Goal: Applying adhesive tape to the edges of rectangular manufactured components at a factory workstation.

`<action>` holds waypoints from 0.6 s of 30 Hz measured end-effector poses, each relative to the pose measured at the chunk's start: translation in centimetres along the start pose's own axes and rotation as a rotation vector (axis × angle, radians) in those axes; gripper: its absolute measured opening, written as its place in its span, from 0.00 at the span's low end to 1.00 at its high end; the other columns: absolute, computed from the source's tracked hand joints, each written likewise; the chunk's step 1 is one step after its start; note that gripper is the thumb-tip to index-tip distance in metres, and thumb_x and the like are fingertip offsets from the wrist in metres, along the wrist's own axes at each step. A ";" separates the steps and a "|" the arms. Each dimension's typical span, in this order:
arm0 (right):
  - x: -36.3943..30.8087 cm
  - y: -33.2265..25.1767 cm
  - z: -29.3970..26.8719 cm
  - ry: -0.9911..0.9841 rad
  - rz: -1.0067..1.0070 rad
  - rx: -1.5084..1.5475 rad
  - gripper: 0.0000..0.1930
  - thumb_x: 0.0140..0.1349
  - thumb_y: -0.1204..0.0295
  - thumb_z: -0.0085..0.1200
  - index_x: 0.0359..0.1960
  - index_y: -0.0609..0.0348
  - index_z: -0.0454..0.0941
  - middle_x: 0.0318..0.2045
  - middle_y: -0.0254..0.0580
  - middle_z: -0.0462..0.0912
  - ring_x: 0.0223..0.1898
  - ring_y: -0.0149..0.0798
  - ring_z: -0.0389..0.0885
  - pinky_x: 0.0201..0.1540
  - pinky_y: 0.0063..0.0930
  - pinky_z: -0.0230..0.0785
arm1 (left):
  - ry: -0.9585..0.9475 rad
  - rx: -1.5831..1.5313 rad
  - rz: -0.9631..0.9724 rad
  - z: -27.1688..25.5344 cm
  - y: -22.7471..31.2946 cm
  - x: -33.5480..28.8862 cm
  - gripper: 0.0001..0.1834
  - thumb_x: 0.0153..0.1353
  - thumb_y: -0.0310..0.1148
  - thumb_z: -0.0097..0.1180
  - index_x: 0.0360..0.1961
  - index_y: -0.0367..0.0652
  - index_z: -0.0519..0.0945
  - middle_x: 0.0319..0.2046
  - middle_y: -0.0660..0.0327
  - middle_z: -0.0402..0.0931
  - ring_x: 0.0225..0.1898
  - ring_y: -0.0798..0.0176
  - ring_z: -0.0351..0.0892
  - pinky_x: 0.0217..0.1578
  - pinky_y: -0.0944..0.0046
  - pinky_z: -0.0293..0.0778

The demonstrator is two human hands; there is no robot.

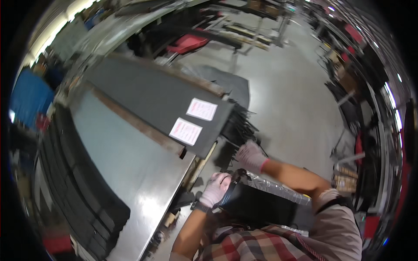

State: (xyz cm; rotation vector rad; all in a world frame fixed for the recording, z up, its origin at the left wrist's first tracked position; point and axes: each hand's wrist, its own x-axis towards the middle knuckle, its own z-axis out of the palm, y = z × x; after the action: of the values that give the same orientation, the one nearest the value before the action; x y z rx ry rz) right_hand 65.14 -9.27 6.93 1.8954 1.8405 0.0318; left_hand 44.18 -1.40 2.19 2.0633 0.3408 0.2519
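Observation:
My left hand (215, 189), in a pale glove with a dark watch at the wrist, is closed beside the left end of a glossy black panel (261, 203) in front of my body. A thin dark line crosses its fingers; what it holds I cannot make out. Farther out, my right hand (251, 156), also gloved and a little blurred, has its fingers curled. It is next to a bundle of thin black strips (241, 126) hanging off the table end. Whether it grips one of them is hidden.
A dark grey board (143, 93) with two white printed sheets (186, 131) lies on the metal table (143, 187), between brown bars (135, 119). Stacked black foam-like blocks (82, 182) stand at left. Racks with black parts (348, 104) line the right side.

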 end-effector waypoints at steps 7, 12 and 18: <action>-16.1 -2.1 4.7 0.342 0.217 0.727 0.19 0.54 0.57 0.60 0.43 0.53 0.75 0.37 0.41 0.80 0.41 0.44 0.80 0.41 0.41 0.72 | 1.002 0.533 -0.156 2.5 2.2 -4.9 0.37 0.53 0.53 0.66 0.52 0.29 0.74 0.46 0.42 0.77 0.45 0.48 0.78 0.51 0.51 0.72; -29.8 -6.0 2.1 -0.113 0.206 0.804 0.49 0.39 0.50 0.69 0.61 0.60 0.60 0.50 0.53 0.69 0.51 0.52 0.71 0.47 0.45 0.68 | 0.462 -1.023 -0.607 3.0 5.2 -7.4 0.39 0.54 0.47 0.66 0.59 0.31 0.67 0.54 0.41 0.70 0.53 0.47 0.73 0.55 0.50 0.71; -37.1 -5.4 2.8 -0.401 0.258 0.787 0.66 0.28 0.49 0.75 0.70 0.54 0.46 0.62 0.51 0.61 0.64 0.53 0.59 0.59 0.55 0.55 | 0.453 -1.226 -0.544 -10.1 8.9 -7.6 0.34 0.57 0.44 0.62 0.60 0.36 0.69 0.55 0.43 0.70 0.55 0.49 0.72 0.55 0.50 0.71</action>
State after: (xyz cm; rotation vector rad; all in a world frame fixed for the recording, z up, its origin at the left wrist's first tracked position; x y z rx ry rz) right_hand 57.79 -45.45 14.28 2.3925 1.4146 -1.0413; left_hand 35.09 -0.01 14.57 0.6552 0.7656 0.4453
